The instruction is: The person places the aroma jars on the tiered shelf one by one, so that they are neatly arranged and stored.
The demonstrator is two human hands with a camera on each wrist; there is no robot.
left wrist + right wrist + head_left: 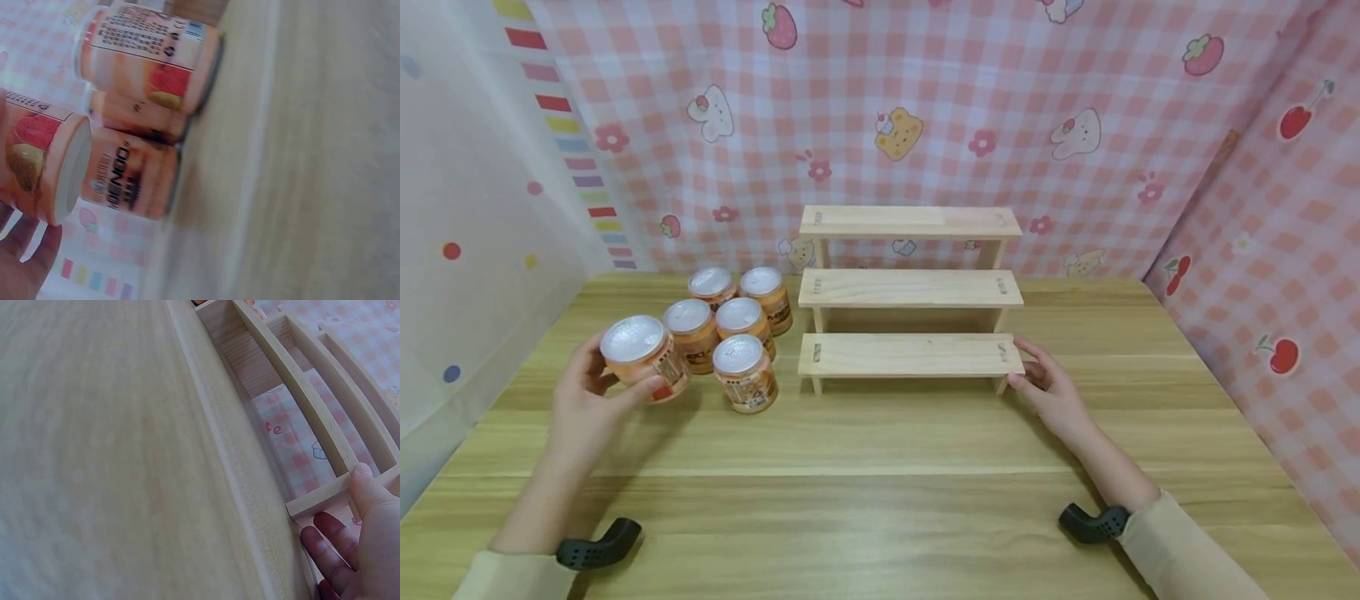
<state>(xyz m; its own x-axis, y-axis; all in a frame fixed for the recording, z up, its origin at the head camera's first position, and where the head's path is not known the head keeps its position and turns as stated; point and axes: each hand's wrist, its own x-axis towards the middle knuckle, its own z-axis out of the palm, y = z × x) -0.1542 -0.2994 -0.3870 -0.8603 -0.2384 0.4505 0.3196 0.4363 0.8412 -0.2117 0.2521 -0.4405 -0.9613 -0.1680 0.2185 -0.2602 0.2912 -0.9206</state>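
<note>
My left hand (pixel 583 404) grips an orange can (pixel 647 367) with a silvery lid, tilted and raised off the table at the left. In the left wrist view the can's pale base (pixel 74 170) shows, with fingertips under its side. Several similar cans (pixel 739 357) stand upright just right of it. A light wooden three-tier shelf (pixel 910 354) stands in the middle. At the right end of its lowest plank, my right hand (pixel 1052 396) holds the corner, thumb at the front and index finger behind. The right wrist view shows the thumb (pixel 369 487) against the plank's end.
Everything stands on a wood-grain table (pixel 880 500). A pink checked curtain (pixel 925 100) hangs close behind the shelf and continues along the right side (pixel 1292 275). At the left is a white sheet (pixel 467 192) with coloured dots.
</note>
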